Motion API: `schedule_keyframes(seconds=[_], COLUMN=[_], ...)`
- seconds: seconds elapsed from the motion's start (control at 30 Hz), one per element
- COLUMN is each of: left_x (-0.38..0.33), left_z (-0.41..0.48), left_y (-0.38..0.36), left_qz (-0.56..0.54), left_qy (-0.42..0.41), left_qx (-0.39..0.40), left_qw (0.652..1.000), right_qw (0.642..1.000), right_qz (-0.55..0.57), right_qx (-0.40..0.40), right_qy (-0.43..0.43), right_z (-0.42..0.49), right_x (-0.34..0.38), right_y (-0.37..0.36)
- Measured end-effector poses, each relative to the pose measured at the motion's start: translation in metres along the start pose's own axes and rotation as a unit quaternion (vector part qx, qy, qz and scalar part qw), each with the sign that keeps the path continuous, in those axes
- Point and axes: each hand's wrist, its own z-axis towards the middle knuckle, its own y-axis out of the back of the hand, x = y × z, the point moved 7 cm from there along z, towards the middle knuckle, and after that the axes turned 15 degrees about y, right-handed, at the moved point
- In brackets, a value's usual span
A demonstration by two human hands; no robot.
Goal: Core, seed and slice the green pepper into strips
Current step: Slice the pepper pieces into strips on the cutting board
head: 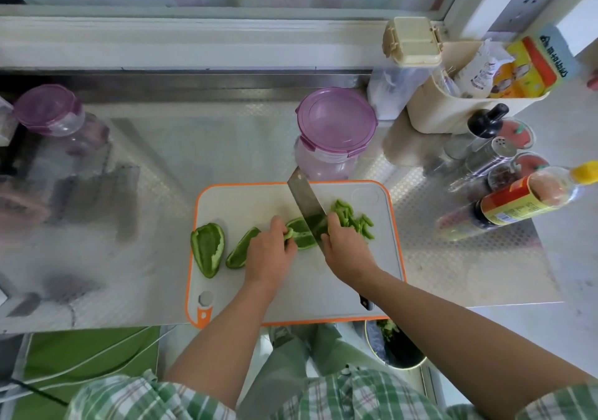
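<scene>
On the white cutting board with an orange rim [291,290] lie three green pepper pieces. One piece [301,236] sits under the cleaver [305,204], and my left hand [270,251] holds it down with curled fingers. My right hand [346,246] grips the cleaver's handle, with the blade edge resting on that piece. A pile of cut green strips [354,220] lies right of the blade. Two more pepper pieces, one larger [207,248] and one narrower [239,253], lie hollow side up at the board's left.
A purple-lidded jar [335,134] stands just behind the board, another [51,112] at far left. Bottles and shakers [504,193] crowd the right counter, with a cream bin of packets [469,96] behind. A bucket with green scraps [394,345] sits below the counter edge.
</scene>
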Motion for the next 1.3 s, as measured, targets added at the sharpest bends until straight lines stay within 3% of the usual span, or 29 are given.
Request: schedule_keyframes(seconds=[0.3,0.87,1.17,1.3], left_x=[0.001,0.008,0.007,0.004], left_z=[0.001,0.005,0.000,0.000], left_y=[0.000,-0.004,-0.003,-0.004], left_qz=[-0.007,-0.009,-0.006,-0.016], left_qy=[0.007,0.024,0.002,0.005], left_qx=[-0.001,0.013,-0.001,0.000], left_qw=[1.000,1.000,1.000,1.000], right_qw=[1.000,0.995,0.999,1.000], right_qz=[0.005,-0.085,0.000,0.012], right_qx=[-0.020,0.039,-0.027,-0.020], right_qy=[0.006,-0.034,-0.024,0.013], right_z=[-0.004,0.011,0.005,0.001], right_x=[0.001,0.012,-0.004,-0.001], right_y=[0.000,-0.014,-0.004,0.001])
